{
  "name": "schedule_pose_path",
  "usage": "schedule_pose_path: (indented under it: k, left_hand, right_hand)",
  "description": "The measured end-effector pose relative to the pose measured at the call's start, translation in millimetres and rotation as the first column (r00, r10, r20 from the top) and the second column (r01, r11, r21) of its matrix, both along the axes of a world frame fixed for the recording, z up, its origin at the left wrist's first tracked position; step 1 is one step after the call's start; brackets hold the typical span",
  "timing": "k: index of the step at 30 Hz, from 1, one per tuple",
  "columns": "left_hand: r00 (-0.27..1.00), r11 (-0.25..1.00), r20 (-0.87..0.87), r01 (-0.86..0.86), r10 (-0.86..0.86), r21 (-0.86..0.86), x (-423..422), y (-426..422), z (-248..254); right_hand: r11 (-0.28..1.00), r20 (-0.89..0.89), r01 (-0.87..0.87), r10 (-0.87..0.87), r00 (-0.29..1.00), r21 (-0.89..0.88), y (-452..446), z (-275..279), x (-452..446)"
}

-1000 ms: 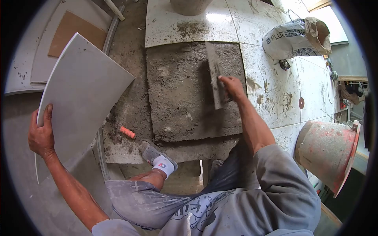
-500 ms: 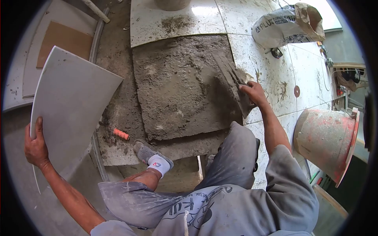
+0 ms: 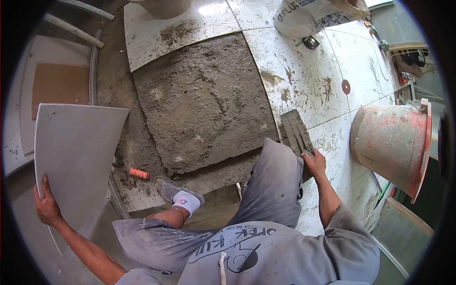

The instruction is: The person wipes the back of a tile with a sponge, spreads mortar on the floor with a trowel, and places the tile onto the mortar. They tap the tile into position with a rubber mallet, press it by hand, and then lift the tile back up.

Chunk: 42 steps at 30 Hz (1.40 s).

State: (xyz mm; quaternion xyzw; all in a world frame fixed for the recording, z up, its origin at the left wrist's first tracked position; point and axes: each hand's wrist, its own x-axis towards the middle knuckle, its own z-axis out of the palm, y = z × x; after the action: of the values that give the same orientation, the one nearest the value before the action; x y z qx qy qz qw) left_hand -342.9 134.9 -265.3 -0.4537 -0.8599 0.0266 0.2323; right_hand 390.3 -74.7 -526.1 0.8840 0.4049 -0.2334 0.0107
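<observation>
Left hand (image 3: 47, 204) grips the tile (image 3: 78, 147) at its edge, thumb on the face; the tile is left of the mortar (image 3: 199, 104), apart from it. Right hand (image 3: 316, 164) is closed on the trowel (image 3: 297, 130), beside the right knee (image 3: 278, 166) and off the mortar. Step in hand appears to be trowel work, mortar spread but rough. Moving the tile would likely call for both hands, trowel set down.

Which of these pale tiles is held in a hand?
The loose tile at far left, whose edge the left hand grips; the other tiles lie flat, farther right.
</observation>
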Motion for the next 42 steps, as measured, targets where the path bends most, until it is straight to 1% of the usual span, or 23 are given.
schedule_pose_path:
  k: [5, 8, 12, 15, 17, 18, 19, 20, 21, 23, 24, 25, 27, 29, 30, 32, 33, 35, 36, 37, 39, 40, 42]
  left_hand:
    - [1.0, 1.0, -0.017, -0.003, 0.003, -0.021, -5.5, -2.2, -1.4]
    - [0.999, 0.999, 0.007, 0.036, -0.037, 0.04, 5.8, -3.6, -0.4]
    - [0.999, 0.999, -0.005, 0.035, -0.035, 0.01, 16.4, -5.8, 2.1]
    - [0.997, 0.996, -0.015, 0.082, -0.082, 0.027, 25.3, -5.5, 3.3]
    - [0.997, 0.996, -0.013, 0.08, -0.08, 0.025, 24.4, -3.2, 3.3]
    - [0.997, 0.997, -0.015, 0.073, -0.073, 0.007, 20.6, -2.3, 2.0]
    - [0.998, 0.998, -0.019, 0.059, -0.059, -0.011, 16.2, -3.5, 1.4]
    - [0.999, 1.0, -0.034, 0.03, -0.031, -0.007, 14.2, -4.4, 0.7]
    - [0.996, 0.998, -0.071, 0.056, -0.055, 0.011, 12.5, -3.9, -0.8]
    - [0.992, 0.998, -0.114, 0.061, -0.057, 0.034, 14.1, -5.5, 0.7]
    - [0.993, 0.995, -0.083, 0.087, -0.083, 0.05, 19.0, -5.8, 1.4]
    - [0.992, 0.991, -0.053, 0.118, -0.114, 0.067, 25.3, -4.6, 1.9]
    - [0.99, 0.986, -0.05, 0.136, -0.132, 0.096, 35.8, -4.2, 3.9]
    - [0.985, 0.981, -0.05, 0.167, -0.162, 0.101, 35.3, -4.1, 4.0]
    - [0.987, 0.983, -0.054, 0.154, -0.149, 0.099, 35.7, -4.2, 4.1]
    - [0.988, 0.984, -0.033, 0.154, -0.152, 0.094, 36.0, -3.1, 3.7]
    - [0.989, 0.985, -0.037, 0.145, -0.142, 0.092, 35.9, -3.1, 2.6]
    - [0.984, 0.977, -0.036, 0.176, -0.173, 0.122, 35.0, -3.5, 1.1]
    - [0.986, 0.978, -0.044, 0.167, -0.163, 0.125, 35.8, -3.0, 1.4]
    - [0.982, 0.973, -0.044, 0.186, -0.182, 0.138, 37.9, -2.5, 1.4]
    - [0.981, 0.968, -0.047, 0.192, -0.187, 0.159, 41.4, -3.6, 1.9]
    - [0.981, 0.971, -0.039, 0.191, -0.188, 0.143, 42.4, -3.8, 3.0]
    - [0.981, 0.971, -0.044, 0.194, -0.19, 0.14, 41.6, 1.1, 7.0]
  right_hand:
    - [0.997, 0.025, -0.044, 0.042, 0.999, 0.065, 1.3, -21.6, -0.7]
    - [0.994, -0.042, -0.094, 0.096, 0.994, 0.061, 34.3, -27.6, -5.7]
    - [0.977, -0.06, -0.169, 0.178, 0.982, 0.129, 94.3, -33.3, -18.9]
    - [0.956, -0.148, -0.186, 0.223, 0.964, 0.228, 147.6, -25.2, -29.3]
    - [0.833, -0.189, -0.253, 0.386, 0.903, 0.492, 181.5, -14.9, -37.0]
    - [0.911, -0.453, -0.092, 0.286, 0.845, 0.403, 200.1, 5.0, -43.7]
    - [0.964, -0.678, 0.037, 0.158, 0.718, 0.263, 216.3, 24.9, -53.6]
    - [0.916, -0.745, 0.136, 0.213, 0.632, 0.378, 226.9, 31.0, -67.2]
    - [0.9, -0.738, 0.195, 0.178, 0.651, 0.39, 240.3, 34.1, -80.5]
    - [0.776, -0.39, 0.012, 0.303, 0.87, 0.63, 260.8, 15.0, -98.5]
    - [0.79, -0.3, -0.011, 0.245, 0.922, 0.613, 264.1, 10.9, -111.4]
    - [0.782, -0.355, 0.033, 0.245, 0.902, 0.622, 268.9, -3.6, -125.2]
    - [0.939, -0.791, 0.195, 0.115, 0.602, 0.284, 274.8, 16.8, -161.7]
    - [0.961, -0.868, 0.139, 0.149, 0.473, 0.241, 279.7, 29.0, -203.1]
    - [0.963, -0.871, 0.128, 0.153, 0.467, 0.238, 283.3, 39.5, -224.4]
    - [0.96, -0.94, 0.133, 0.205, 0.274, 0.247, 287.9, 57.3, -264.2]
    - [0.961, -0.941, 0.124, 0.206, 0.268, 0.245, 288.2, 56.0, -281.9]
    - [0.9, -0.9, 0.147, 0.374, 0.223, 0.41, 290.0, 45.0, -312.8]
    - [0.806, -0.777, 0.089, 0.525, 0.347, 0.585, 293.4, 11.0, -326.6]
    - [0.805, -0.777, 0.086, 0.531, 0.338, 0.587, 295.2, -8.6, -337.4]
    - [0.939, -0.806, -0.086, 0.331, 0.491, 0.333, 298.6, -37.4, -353.9]
    - [0.935, -0.805, -0.095, 0.342, 0.484, 0.341, 298.8, -59.1, -356.1]
    - [0.919, -0.613, -0.308, 0.393, 0.686, 0.245, 309.4, -91.3, -358.6]
